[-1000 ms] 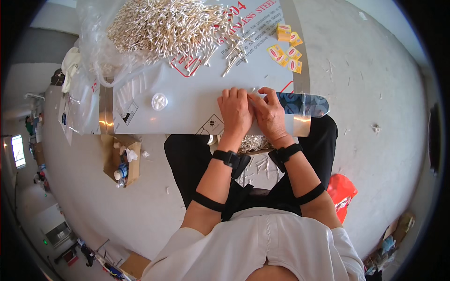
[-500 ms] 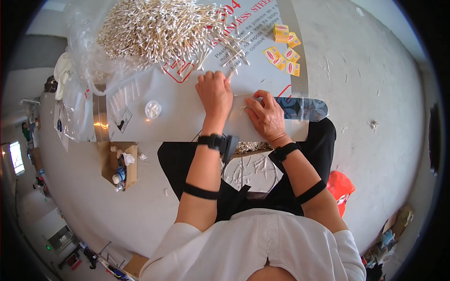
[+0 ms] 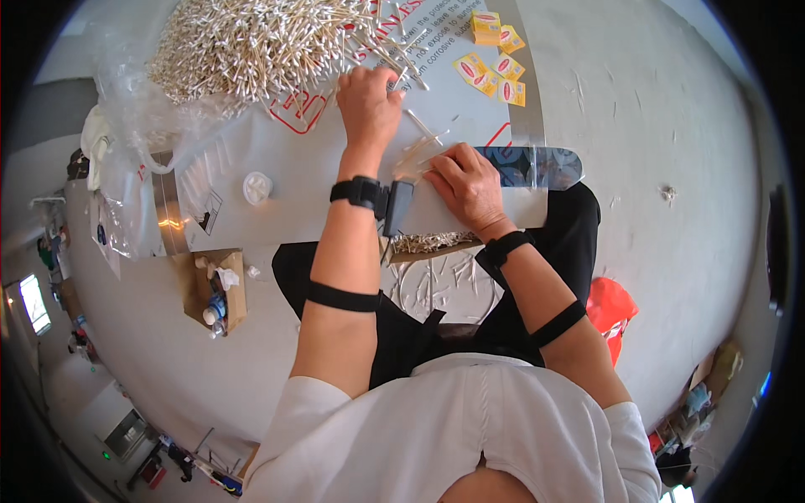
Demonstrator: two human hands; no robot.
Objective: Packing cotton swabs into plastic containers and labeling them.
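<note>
Sensibly, the left hand (image 3: 369,96) closed on cotton swabs at the near edge of the big swab pile (image 3: 251,42), while the right hand (image 3: 465,180) pinned a small bundle (image 3: 415,159) flat on the sheet (image 3: 302,168), best kept aligned.

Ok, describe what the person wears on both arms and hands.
Both hands, left hand and right hand, are bare, without gloves. Each wrist carries a black band; the left wristband bears a small dark device. A black strap circles each forearm. Short white sleeves end above the elbows.
</note>
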